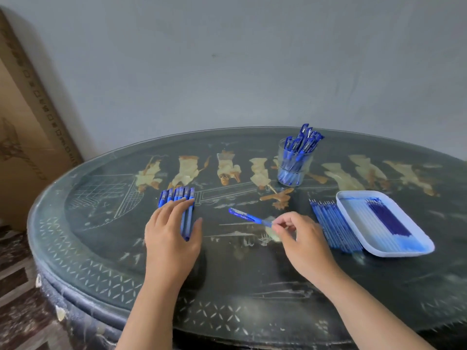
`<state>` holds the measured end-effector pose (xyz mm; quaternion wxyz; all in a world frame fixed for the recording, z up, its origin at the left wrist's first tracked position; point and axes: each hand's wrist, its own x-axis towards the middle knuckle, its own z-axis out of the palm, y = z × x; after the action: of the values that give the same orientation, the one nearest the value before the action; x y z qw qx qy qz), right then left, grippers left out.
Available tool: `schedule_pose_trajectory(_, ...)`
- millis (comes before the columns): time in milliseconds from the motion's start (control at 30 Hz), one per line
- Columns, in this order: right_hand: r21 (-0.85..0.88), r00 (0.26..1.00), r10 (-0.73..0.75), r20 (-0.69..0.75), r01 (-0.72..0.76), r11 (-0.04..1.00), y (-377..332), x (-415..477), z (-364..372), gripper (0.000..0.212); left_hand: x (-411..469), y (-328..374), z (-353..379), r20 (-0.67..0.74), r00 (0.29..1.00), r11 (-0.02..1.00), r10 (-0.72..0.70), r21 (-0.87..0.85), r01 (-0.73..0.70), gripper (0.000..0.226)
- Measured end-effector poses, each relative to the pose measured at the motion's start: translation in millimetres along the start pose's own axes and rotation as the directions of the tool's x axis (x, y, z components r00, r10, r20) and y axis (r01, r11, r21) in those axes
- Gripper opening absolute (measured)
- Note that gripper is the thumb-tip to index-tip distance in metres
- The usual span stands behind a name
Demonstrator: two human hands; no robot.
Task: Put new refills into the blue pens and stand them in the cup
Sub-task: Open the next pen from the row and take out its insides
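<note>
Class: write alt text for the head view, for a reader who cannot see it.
A right hand pinches one blue pen at a dark oval table while the left hand rests flat on a row of blue pens. Behind stands a clear cup of pens; refills lie beside a white tray.

Row of blue pens at left, single pen mid-table, more upright in clear cup, refills at right

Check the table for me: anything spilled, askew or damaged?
Nothing spilled. The cup stands upright, the loose pens and refills lie in tidy rows, the tray sits flat. Only the table rim shows pale chips at its near left edge.
</note>
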<state>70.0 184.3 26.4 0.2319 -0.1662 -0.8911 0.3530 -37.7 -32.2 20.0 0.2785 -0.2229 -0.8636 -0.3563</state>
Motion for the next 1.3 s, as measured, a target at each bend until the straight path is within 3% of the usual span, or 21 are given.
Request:
schedule_pose_trajectory(100,-0.034,0.999,-0.053,-0.008,0.052,0.998,16,-5,-9,0.01,-6,31,15,0.163,0.972,0.98,0.172,-0.126,-0.153,0.045)
schedule_pose_trajectory(167,-0.031,0.997,-0.082,0.011,0.082,0.996,23,-6,-10,0.012,-11,48,24,0.261,0.94,0.964,0.22,-0.203,-0.17,0.046)
schedule_pose_trajectory(267,-0.001,0.996,-0.088,0.03,0.088,0.996,30,-9,-12,0.012,-15,61,34,0.32,0.918,0.949,0.232,-0.284,-0.141,0.031)
schedule_pose_trajectory(367,-0.046,0.987,-0.159,-0.011,0.158,0.986,32,-11,-11,0.016,-16,65,39,0.328,0.928,0.952,0.177,-0.298,-0.076,0.023)
schedule_pose_trajectory(467,-0.312,0.955,-0.297,-0.016,0.278,0.909,30,-8,-6,0.032,-16,68,42,0.334,0.923,0.949,0.193,-0.303,-0.089,0.021)
schedule_pose_trajectory(533,-0.379,0.931,-0.364,-0.018,0.33,0.864,31,-5,-1,0.032,-16,69,43,0.347,0.913,0.944,0.213,-0.315,-0.101,0.022)
schedule_pose_trajectory(700,-0.308,0.923,-0.38,-0.065,0.343,0.887,37,-3,2,0.029,-17,70,43,0.406,0.912,0.952,0.057,-0.297,0.073,0.008)
schedule_pose_trajectory(1067,-0.399,0.887,-0.448,-0.111,0.374,0.837,28,-8,1,0.029,-15,73,42,0.355,0.931,0.949,0.079,-0.313,0.039,0.006)
schedule_pose_trajectory(1300,-0.464,0.841,-0.518,-0.154,0.401,0.789,25,-11,0,0.025,-16,77,39,0.389,0.921,0.934,0.024,-0.336,0.118,0.01)
